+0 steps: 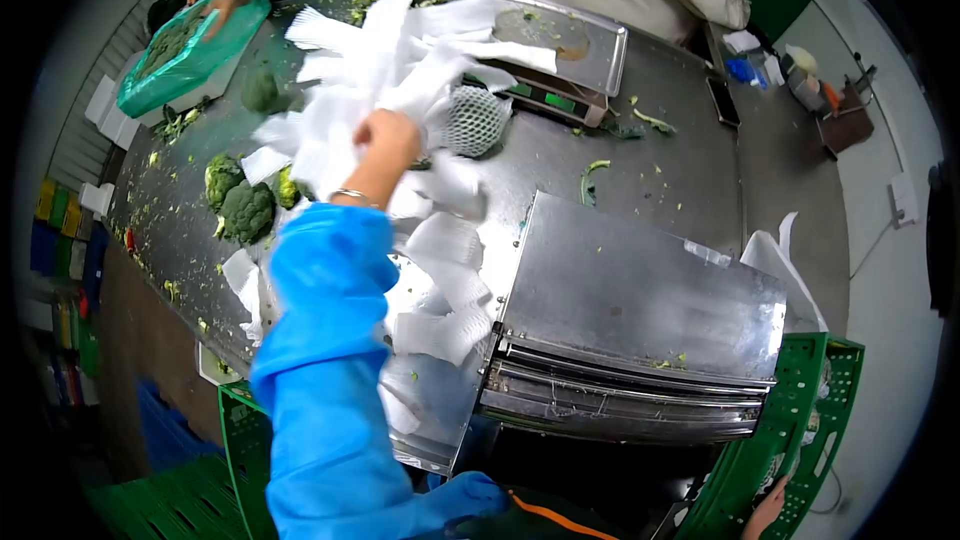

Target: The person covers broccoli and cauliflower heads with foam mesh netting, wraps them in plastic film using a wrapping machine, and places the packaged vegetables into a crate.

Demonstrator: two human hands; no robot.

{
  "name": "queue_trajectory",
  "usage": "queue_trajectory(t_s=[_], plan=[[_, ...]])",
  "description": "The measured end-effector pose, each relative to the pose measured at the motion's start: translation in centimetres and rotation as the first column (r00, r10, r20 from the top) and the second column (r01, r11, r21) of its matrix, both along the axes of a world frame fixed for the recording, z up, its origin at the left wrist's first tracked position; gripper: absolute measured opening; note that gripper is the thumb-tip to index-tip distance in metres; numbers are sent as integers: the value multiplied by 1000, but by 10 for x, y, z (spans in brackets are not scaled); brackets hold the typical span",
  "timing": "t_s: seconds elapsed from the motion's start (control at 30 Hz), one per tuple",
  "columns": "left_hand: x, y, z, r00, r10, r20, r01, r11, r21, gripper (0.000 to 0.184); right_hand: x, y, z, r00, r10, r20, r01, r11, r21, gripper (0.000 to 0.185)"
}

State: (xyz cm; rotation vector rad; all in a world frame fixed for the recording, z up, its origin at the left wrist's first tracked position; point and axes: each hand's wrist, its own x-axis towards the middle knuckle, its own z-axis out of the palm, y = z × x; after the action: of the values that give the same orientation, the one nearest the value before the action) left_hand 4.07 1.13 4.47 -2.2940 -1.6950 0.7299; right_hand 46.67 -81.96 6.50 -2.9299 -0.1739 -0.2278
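Observation:
My left hand, in a blue sleeve, reaches over the steel table. Its fingers are closed at the edge of a heap of white foam nets; blur hides the fingertips. Just right of it lies a rounded item in a white net sleeve. Loose broccoli heads sit left of the heap. More white nets trail down the table toward me. At the bottom right edge, my right hand is partly in view beside a green crate; how its fingers are bent is unclear.
A metal wrapping machine stands at centre right. Behind the nets is a scale with a steel tray. A co-worker's hand is at a green bag of broccoli, upper left. A phone lies near the right edge.

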Motion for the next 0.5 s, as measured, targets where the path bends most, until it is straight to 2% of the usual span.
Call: queue_trajectory(t_s=[0.03, 0.07, 0.1, 0.13, 0.17, 0.2, 0.23, 0.27, 0.33, 0.37, 0.4, 0.43, 0.5], plan=[[-5, -4, 8, 977, -212, 12, 209, 969, 131, 22, 3, -3, -4, 998, -46, 42, 46, 999, -2, 63], [-8, -5, 12, 911, -412, 0, 397, 878, 268, 19, -5, 5, 1, 995, -99, -28, 99, 995, 5, 62], [0, 3, 9, 817, -495, 297, 465, 869, 169, 14, -12, 18, 11, 985, -145, -95, 147, 989, 13, 61], [20, 3, -10, 656, -596, 463, 527, 801, 285, 14, -14, 28, 17, 970, -184, -158, 190, 982, 22, 60], [44, 12, -43, 585, -640, 498, 589, 757, 281, 20, -4, 13, 12, 973, -128, -191, 127, 992, -16, 51], [71, -2, -46, 614, -626, 480, 616, 761, 203, 32, -11, 14, 15, 994, 6, -109, -34, 967, -252, 48], [89, -19, -68, 713, -624, 320, 491, 770, 406, 44, -28, 26, 26, 986, 160, -52, -165, 860, -483, 46], [102, -27, -75, 838, -481, 255, 384, 855, 349, 52, -39, 36, 32, 948, 317, -23, -244, 680, -692, 47], [116, -16, -92, 933, -261, 247, 166, 923, 347, 52, -32, 24, 24, 941, 334, 50, -227, 734, -640, 42], [119, -3, -100, 949, -132, 288, 33, 945, 326, 53, -34, 31, 28, 967, 251, 36, -196, 829, -523, 43], [115, 13, -106, 922, -97, 375, -54, 926, 373, 53, -38, 36, 30, 986, 170, 2, -155, 905, -395, 44], [109, 27, -100, 903, -51, 427, -105, 937, 334, 57, -41, 42, 29, 982, 177, 70, -148, 942, -303, 48], [80, 28, -77, 830, 2, 558, -179, 948, 262, 65, -36, 39, 26, 991, 43, 124, -8, 962, -272, 53]])
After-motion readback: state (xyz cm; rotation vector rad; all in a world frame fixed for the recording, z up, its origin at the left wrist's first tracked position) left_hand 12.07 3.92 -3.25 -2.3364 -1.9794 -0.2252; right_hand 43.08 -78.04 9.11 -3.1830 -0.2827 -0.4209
